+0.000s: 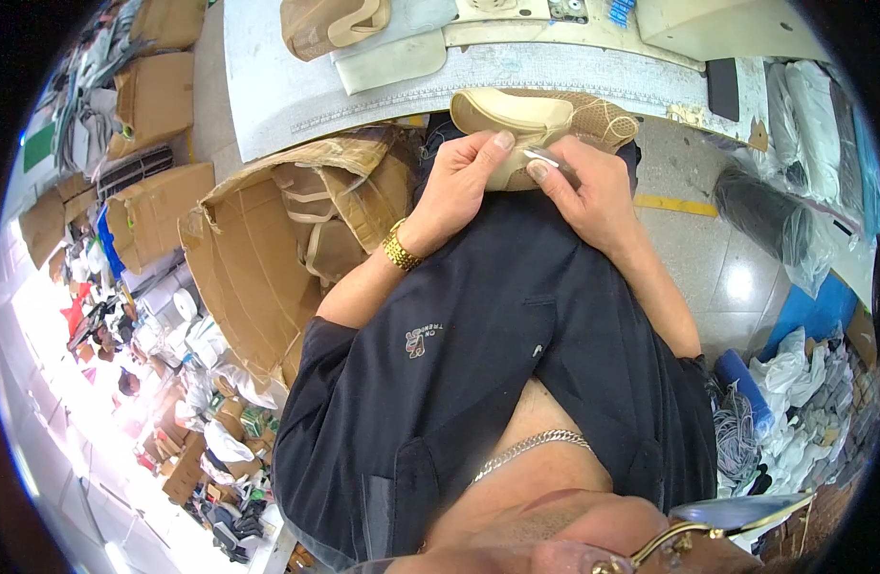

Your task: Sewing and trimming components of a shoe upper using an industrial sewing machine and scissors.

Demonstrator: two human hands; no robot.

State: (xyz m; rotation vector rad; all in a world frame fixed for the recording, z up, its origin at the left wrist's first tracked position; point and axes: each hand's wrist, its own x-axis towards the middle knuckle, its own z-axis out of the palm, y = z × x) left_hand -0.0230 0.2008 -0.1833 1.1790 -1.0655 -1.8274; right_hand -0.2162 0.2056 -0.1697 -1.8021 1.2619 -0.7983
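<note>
A beige and brown mesh shoe upper (603,122) lies over my lap at the near edge of the work table. My left hand (459,177) pinches its cream edge between thumb and fingers. Close beside it, my right hand (588,182) is closed around a slim white tool (541,157) held against the upper. The tool's kind is hard to make out, since fingers cover much of it. Both hands almost meet over the upper's near side.
On the white table (268,91) sit another brown upper (316,31) and a cream machine body (732,27). An open cardboard box (249,273) holding brown uppers (333,251) stands to my left. Plastic-wrapped bundles (765,215) stand at right.
</note>
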